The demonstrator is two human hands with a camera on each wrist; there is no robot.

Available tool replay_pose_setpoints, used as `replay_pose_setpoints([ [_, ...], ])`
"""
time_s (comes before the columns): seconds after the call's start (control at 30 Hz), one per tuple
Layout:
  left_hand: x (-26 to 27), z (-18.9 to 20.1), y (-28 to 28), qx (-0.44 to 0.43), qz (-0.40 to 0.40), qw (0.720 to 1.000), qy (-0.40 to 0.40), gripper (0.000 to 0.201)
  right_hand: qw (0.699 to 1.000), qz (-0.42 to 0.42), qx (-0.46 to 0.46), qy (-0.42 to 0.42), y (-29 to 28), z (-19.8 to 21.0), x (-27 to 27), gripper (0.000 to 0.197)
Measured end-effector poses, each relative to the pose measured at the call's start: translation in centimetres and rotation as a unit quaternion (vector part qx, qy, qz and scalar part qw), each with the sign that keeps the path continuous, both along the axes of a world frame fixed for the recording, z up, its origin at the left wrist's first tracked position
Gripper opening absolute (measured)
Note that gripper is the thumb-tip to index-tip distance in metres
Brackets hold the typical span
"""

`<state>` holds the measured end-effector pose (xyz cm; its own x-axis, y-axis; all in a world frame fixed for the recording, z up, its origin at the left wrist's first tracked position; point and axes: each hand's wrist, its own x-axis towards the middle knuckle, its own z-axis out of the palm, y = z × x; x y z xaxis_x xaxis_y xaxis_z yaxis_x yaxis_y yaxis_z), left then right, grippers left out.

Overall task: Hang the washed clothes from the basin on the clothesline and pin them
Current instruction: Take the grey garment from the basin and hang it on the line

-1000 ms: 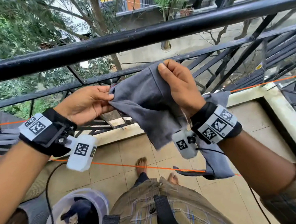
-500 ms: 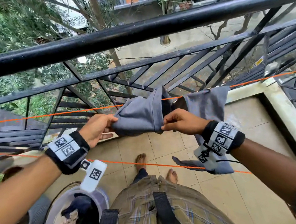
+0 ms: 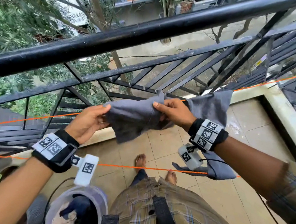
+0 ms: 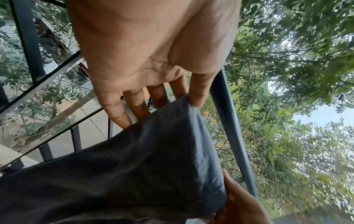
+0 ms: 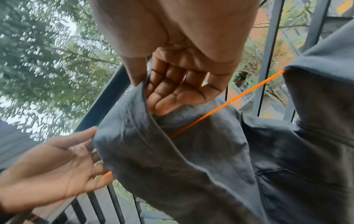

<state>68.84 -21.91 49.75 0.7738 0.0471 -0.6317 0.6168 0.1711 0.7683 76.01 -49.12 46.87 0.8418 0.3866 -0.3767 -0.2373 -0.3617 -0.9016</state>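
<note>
Grey cotton garment [image 3: 134, 118] is lying draped over the upper thin orange clothesline [image 3: 39, 118], its long axis running along that line, one end pointing left toward the left hand [image 3: 89, 121], the other trailing right past the right hand [image 3: 174, 113] to a grey fold [image 3: 211, 107] already hanging on the line. Left grip is pinching the garment's left edge, thumb on top and fingers [image 4: 122, 112] fairly straight underneath. Right grip is grasping a bunched fold right of the garment's middle, thumb over and fingers [image 5: 172, 94] curled below; the line is passing through the fold just beside them. Both hands are sitting on the line, the garment stretching between them. Judging the step as spreading: the slack lies between the two grips, so pulling apart along the line looks needed. No pins visible. Round pale plastic basin [image 3: 102, 197] with more clothes is sitting below the line, near the person's feet.
</note>
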Motion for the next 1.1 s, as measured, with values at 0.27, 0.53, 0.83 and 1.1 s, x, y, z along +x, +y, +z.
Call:
replay_pose_setpoints([
  [0.27,1.3,-3.5,-0.5,0.165,-0.165,0.968,0.096,0.017,0.978,0.114,-0.129,0.119,-2.6,-2.7,0.7,0.022],
  [0.53,2.1,-5.0,-0.9,0.168,-0.163,0.968,0.095,0.013,0.964,0.089,-0.239,0.072,-5.7,-1.9,1.9,0.026],
  [0.83,3.0,-3.6,-4.6,0.083,-0.235,0.967,0.049,0.023,0.931,-0.193,-0.271,0.149,-18.9,-1.4,0.6,0.024],
  [1.1,5.0,-6.4,-17.4,0.084,-0.305,0.945,0.083,0.024,0.916,-0.224,-0.196,0.270,-23.5,-4.8,0.7,0.056],
])
